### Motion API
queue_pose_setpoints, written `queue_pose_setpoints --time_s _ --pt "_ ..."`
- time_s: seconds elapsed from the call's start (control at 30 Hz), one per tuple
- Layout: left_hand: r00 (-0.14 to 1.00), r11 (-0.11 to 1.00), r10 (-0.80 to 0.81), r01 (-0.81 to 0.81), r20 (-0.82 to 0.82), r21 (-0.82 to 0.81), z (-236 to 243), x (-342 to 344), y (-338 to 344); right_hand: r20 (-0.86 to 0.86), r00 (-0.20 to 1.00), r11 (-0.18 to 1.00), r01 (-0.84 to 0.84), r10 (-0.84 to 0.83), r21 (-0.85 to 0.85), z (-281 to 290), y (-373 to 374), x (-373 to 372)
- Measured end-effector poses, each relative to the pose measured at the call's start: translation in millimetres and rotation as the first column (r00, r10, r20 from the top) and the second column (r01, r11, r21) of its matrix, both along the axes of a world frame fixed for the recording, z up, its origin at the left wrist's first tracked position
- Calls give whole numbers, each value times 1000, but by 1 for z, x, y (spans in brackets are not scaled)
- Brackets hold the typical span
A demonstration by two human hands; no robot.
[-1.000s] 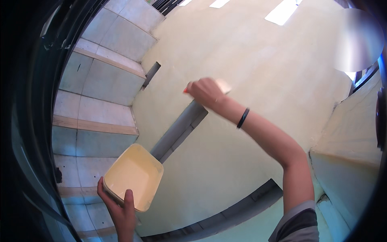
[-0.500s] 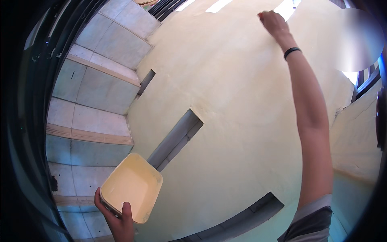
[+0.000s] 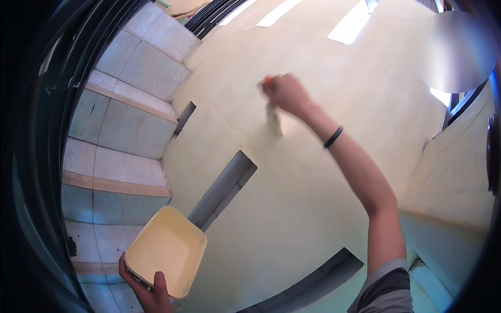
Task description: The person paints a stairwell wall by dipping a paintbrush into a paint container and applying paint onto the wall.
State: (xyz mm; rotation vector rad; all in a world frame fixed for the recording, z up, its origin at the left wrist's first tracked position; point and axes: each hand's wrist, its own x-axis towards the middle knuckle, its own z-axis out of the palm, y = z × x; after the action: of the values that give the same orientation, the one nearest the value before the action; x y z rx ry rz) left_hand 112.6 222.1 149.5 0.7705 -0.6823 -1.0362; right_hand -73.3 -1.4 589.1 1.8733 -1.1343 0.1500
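My left hand [image 3: 151, 293] is wrapped round a squarish plastic tub [image 3: 198, 248], its thumb over the near rim. Cream-yellow paint [image 3: 163, 250] covers the inside of the tub; how deep it is, I cannot tell. Higher up, at the middle of the view, my right hand [image 3: 289, 96] grips a paintbrush [image 3: 275, 121], smeared by motion. A bit of orange shows at its fingers, and the brush head points down against the pale yellow wall [image 3: 313, 193]. Whether the bristles touch the wall is hard to make out.
Tiled stairs [image 3: 133, 122] climb along the left, beside dark bars [image 3: 49, 156]. Recessed grey slots cut into the wall, one at the middle [image 3: 223, 189] and a curved one below [image 3: 308, 281]. Bright openings [image 3: 347, 26] sit at the top.
My right hand has swung down and left from the top of the wall, and the brush head now shows below it. The tub in my left hand sits slightly lower in view.
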Motion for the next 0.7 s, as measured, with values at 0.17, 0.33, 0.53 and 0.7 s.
queue_pose_setpoints --time_s 0.17,0.33,0.53,0.7 --pt "999 1000 -10 10 36 -1 7 -4 -8 91 992 893 115 -83 -436 197 5 -20" --pt "998 1000 13 -15 65 23 6 -6 -9 -122 947 771 163 -298 -615 222 8 13" --pt "999 1000 -20 20 48 -6 8 -6 -4 -537 832 983 51 -140 -176 104 -62 -42" --pt "999 1000 -4 3 39 22 7 5 -1 -580 795 963 262 -178 64 -46 -28 15"
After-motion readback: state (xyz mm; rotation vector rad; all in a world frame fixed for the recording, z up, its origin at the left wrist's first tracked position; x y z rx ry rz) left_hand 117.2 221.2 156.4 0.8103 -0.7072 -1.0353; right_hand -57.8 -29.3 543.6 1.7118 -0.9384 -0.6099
